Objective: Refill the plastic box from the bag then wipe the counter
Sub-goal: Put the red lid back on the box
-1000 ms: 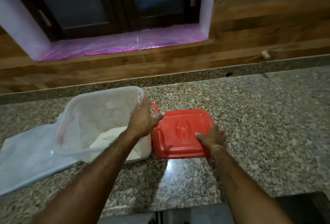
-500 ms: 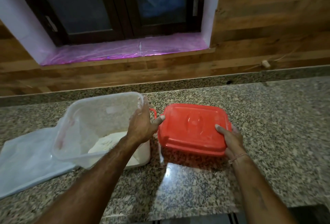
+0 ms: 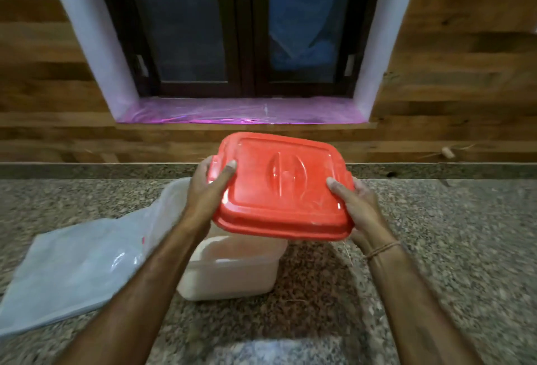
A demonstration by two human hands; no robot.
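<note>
Reaching forward with both arms, gripping red lid (image 3: pixel 282 187) by opposite ends with left hand (image 3: pixel 207 190) and right hand (image 3: pixel 359 204), thumbs on top.

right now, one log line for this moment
left hand, right hand: grip lid | lid: tilted, above box, not seated | bag: on counter beside box

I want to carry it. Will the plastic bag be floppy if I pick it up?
Probably floppy: the plastic bag lies flat and wrinkled on the counter. Likely light, looking thin and translucent. Its shiny film may slip.
</note>
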